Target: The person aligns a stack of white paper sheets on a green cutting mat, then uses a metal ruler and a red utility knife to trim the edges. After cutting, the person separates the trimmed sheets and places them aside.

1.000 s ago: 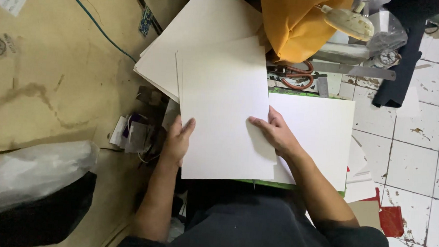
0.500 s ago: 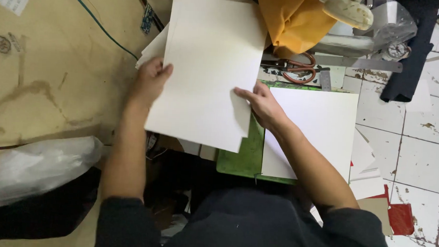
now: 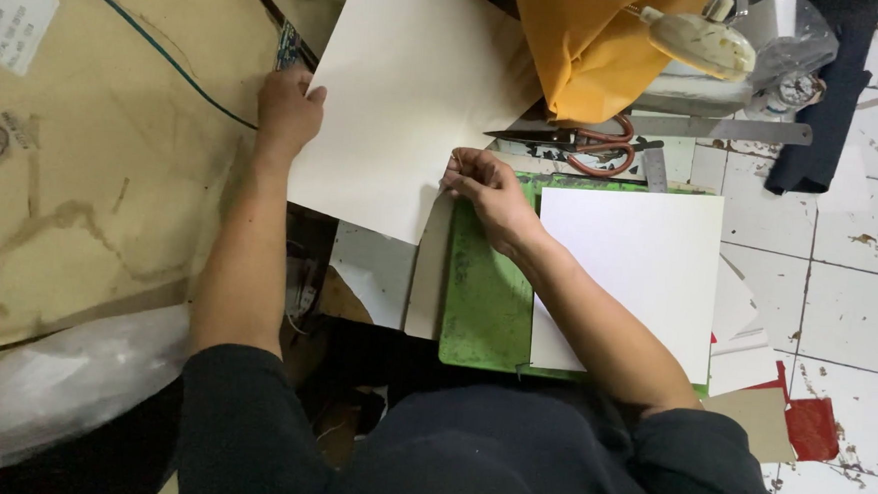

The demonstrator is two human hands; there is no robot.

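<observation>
Cream card sheet (image 3: 407, 95) gripped by 2 hands (left (image 3: 288, 109), right (image 3: 487, 191)); 1 more sheet (image 3: 638, 268) on green mat (image 3: 481, 299).

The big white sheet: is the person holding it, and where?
Yes. The left hand grips the white sheet at its left edge; the right hand pinches its lower right edge.

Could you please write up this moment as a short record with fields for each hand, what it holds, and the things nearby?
Left hand: grips the left edge of the large cream sheet
Right hand: pinches that sheet's lower right edge
Under the hands: green cutting mat
On the mat: white sheet, lying flat
Beyond the mat: scissors, metal ruler, orange cloth
Floor: white tiles
</observation>
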